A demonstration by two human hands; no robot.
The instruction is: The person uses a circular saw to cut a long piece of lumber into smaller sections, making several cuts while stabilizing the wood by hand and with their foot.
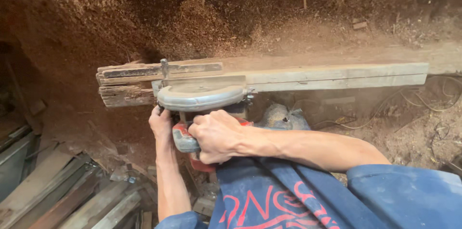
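Because the long grey plank point(332, 77) lies across a splintered stack of weathered boards point(125, 87) above a floor deep in sawdust point(202, 17), it looks stiff, heavy and rough-edged, best steadied by its flat faces rather than its ragged left end. Against its near edge sits the handheld circular saw point(202, 95), its rounded grey metal guard toward the wood; it seems weighty and hard, safest taken by the red handle below the guard. The right hand point(217, 135) is wrapped tight round that handle, fingers curled closed over it. The left hand point(160, 122) grips the saw's left side just under the guard, fingers folded around it. Fine dust hangs over the plank.
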